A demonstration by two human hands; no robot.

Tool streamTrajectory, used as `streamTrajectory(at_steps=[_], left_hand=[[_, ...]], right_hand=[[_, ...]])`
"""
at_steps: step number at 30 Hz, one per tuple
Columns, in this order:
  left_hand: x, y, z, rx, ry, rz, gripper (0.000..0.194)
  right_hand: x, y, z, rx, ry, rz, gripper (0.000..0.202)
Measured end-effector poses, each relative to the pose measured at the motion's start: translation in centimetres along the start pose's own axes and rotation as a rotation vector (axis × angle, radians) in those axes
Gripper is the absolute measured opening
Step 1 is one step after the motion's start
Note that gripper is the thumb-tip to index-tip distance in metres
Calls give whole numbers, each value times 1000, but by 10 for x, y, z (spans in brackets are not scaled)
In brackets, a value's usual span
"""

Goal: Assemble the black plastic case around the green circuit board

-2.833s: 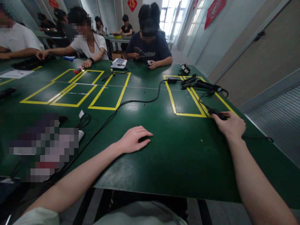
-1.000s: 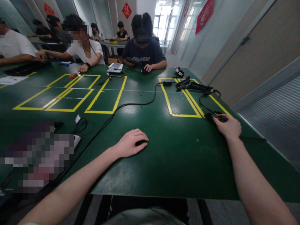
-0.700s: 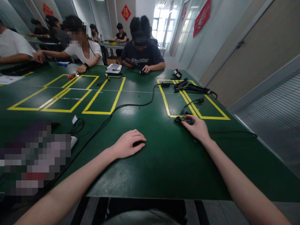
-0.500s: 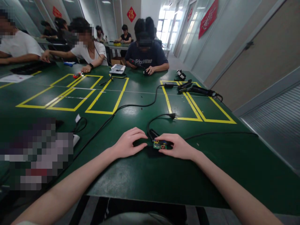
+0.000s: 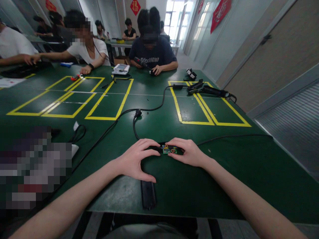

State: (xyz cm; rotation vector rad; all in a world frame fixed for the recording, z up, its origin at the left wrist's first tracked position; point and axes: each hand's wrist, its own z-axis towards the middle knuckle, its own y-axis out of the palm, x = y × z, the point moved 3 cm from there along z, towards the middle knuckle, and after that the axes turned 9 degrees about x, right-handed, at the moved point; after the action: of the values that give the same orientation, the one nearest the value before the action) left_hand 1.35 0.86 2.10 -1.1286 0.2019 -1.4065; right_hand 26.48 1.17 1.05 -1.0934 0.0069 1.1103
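Observation:
My right hand (image 5: 190,151) pinches a small green circuit board (image 5: 166,150) that carries round copper coils and small parts. Dark material shows behind the board, partly covered by my fingers. To its left, my left hand (image 5: 134,159) is open, its fingertips close to the board's left end and its thumb spread well away. Whether those fingertips touch the board I cannot tell. A flat black rectangular piece (image 5: 148,196) lies on the table below my left thumb. From behind my left hand a short black cord (image 5: 135,129) runs up to a plug (image 5: 138,114).
A long black cable (image 5: 104,134) crosses the green table (image 5: 119,199). Yellow tape outlines (image 5: 196,123) mark its far half. A black tool with a cord (image 5: 211,91) lies at the far right. A blurred-out object (image 5: 37,166) sits at left. Across the table, a person (image 5: 153,49) handles a tool.
The plug and its cord have swung from right to left. My left hand has spread its thumb, and the black piece now lies below it, near the table edge. My right hand still holds the board.

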Motion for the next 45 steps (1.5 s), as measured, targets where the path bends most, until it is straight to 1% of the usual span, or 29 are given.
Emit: streamTrajectory(at_steps=[4,5,6,8,9,11,15,18,21,26,28,29,32,33,37,40,42,45], left_hand=[[1,4,-2,-76,27,-17,96],[0,5,-2,-83,15,-10,97],[-1,6,-2,-81,-11,4,93],[-3,6,-2,-56,-82,39,80],[-4,5,-2,-40,-116,54,77],[-4,5,-1,-23,-144,66,79],[-4,4,0,-26,-117,56,80],[-5,5,0,-32,-122,57,81],[-6,4,0,-63,-129,47,90],[-6,3,-2,-154,-115,35,100],[-6,3,-2,-152,-129,39,102],[-6,4,-2,-138,-142,42,100],[-6,5,-1,-83,-174,44,81],[-6,5,-1,-77,-174,41,81],[-6,4,-2,-114,-134,13,98],[-6,2,-1,-108,-133,18,97],[-7,2,0,-82,-157,22,91],[-9,3,1,-33,-197,20,67]], right_hand=[[-1,0,0,5,-24,-16,27],[0,0,0,6,-26,-18,27],[0,0,0,7,-24,-17,27],[0,0,0,4,-14,-13,28],[0,0,0,0,-10,-11,28],[0,0,0,0,-8,-7,29],[0,0,0,7,-5,3,28],[1,1,0,7,7,9,29],[0,0,1,15,2,15,29],[0,-1,1,6,2,12,28],[1,0,1,2,5,7,28],[1,0,1,2,7,4,28],[2,1,0,5,10,-1,28],[2,1,0,6,10,1,28],[2,1,0,5,21,15,29],[2,1,0,-2,25,14,28],[2,1,0,-3,19,14,28],[3,1,0,-9,20,16,29]])
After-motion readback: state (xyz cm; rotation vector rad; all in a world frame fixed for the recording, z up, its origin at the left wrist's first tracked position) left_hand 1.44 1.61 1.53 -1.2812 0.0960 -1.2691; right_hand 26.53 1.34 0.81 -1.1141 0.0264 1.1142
